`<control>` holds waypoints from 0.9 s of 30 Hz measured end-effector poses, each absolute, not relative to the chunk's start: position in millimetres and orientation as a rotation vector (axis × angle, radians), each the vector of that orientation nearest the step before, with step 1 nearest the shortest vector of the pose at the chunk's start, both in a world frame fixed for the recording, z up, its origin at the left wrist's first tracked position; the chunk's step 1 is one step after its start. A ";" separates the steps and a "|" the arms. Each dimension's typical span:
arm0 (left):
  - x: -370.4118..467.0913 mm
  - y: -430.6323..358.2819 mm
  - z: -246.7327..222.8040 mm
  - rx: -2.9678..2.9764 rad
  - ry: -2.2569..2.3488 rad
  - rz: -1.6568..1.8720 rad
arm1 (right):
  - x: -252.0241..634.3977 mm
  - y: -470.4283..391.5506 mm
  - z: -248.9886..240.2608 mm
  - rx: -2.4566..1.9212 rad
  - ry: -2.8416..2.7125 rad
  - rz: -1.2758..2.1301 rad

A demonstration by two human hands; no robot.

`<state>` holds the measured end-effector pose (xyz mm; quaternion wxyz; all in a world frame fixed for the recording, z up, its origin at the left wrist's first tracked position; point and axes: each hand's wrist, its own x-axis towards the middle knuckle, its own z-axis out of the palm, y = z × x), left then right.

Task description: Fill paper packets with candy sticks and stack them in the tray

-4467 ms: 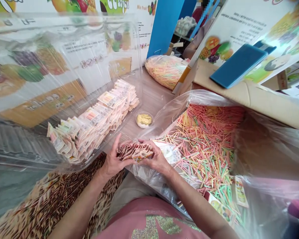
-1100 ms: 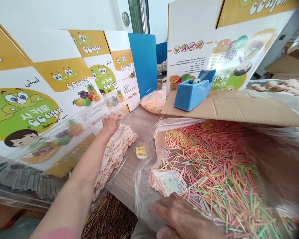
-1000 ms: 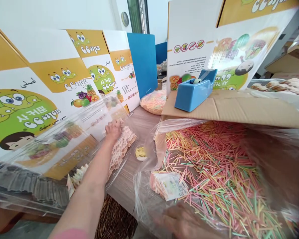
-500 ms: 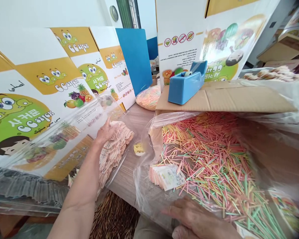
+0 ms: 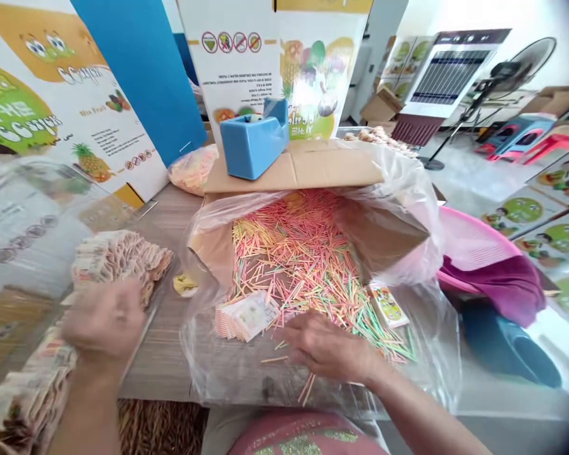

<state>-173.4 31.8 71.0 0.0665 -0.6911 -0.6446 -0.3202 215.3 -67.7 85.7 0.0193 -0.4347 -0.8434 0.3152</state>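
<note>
My left hand is blurred over the rows of folded paper packets at the left; its fingers are too smeared to read. My right hand is closed at the near edge of a heap of thin coloured sticks, with a few sticks poking out below it. The heap lies in an open carton lined with clear plastic. Left of my right hand, a fanned stack of printed packets rests on the plastic. A small printed card pack lies right of the sticks.
A blue tape dispenser stands on the carton flap. A bag of sticks and a small dish of yellow pieces are on the table. Printed boxes stand behind; a pink basket is at the right.
The view has swung right, bringing the fan and pink basket into sight. My left hand has drawn nearer along the packets. My right hand has reached the sticks and closed.
</note>
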 end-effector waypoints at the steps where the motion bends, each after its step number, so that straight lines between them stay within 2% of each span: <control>1: -142.7 12.5 54.2 -2.279 -1.774 -0.982 | 220.2 -64.4 84.3 -1.372 -2.608 0.940; 3: -83.3 -17.0 23.0 -2.738 -1.462 -0.919 | 230.3 -54.5 78.8 -1.402 -2.588 0.888; 6: -26.4 -31.8 -9.0 -2.858 -1.444 -0.727 | 244.6 -29.9 69.4 -1.496 -2.560 0.740; 12: -17.7 -27.6 -28.9 -2.765 -1.520 -0.327 | 246.4 38.9 61.2 -1.740 -2.478 0.345; 20: -25.9 -32.4 -34.5 -2.736 -1.535 -0.547 | 180.5 159.5 59.1 -1.800 -2.457 0.221; 27: -25.0 -31.0 -30.9 -2.809 -1.603 -0.407 | 140.2 215.5 43.1 -2.027 -2.254 0.141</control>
